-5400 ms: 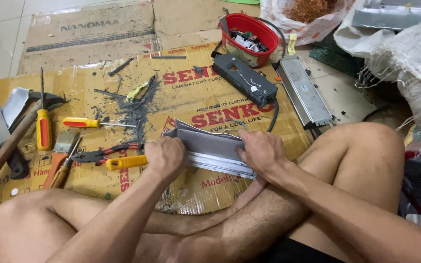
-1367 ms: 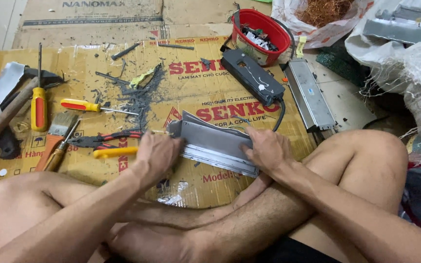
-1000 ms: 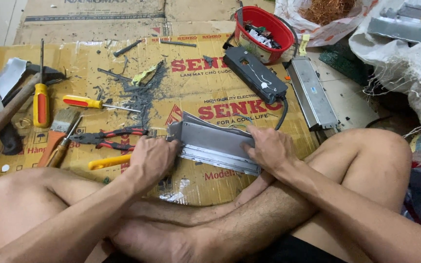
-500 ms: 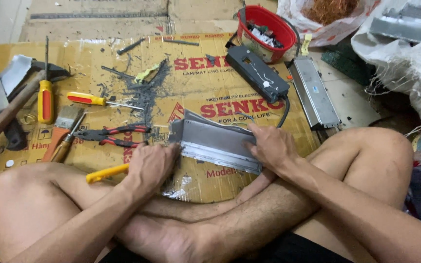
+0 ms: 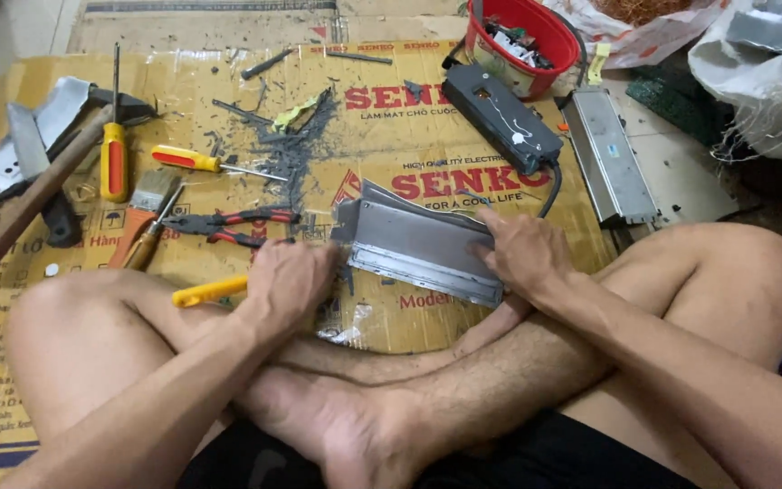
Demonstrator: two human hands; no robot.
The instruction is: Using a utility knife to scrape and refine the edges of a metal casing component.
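1. Left hand [image 5: 287,281]: clenched around a yellow-handled tool [image 5: 210,291], its working end hidden under the fist, just beside the near left corner of the casing.
2. Right hand [image 5: 522,254]: fingers spread, pressing down on and grasping the right end of the casing.
3. Grey sheet-metal casing, long and shallow [image 5: 423,243]: lies tilted on the flattened printed cardboard sheet [image 5: 183,81], in front of the crossed legs. Judgement: prying goes best with the right hand pinning it flat and the tool kept low at the seam, clear of sharp edges.
4. Red-handled pliers [image 5: 237,225]: just left of the casing, close to the left hand's path.
5. Dark metal scraps [image 5: 291,149]: scattered beyond the pliers.
6. Black oblong unit with cable [image 5: 502,118]: behind the casing.
7. Second grey metal housing [image 5: 608,154]: far right.
8. Red plastic tub of small parts [image 5: 522,32]: farthest.
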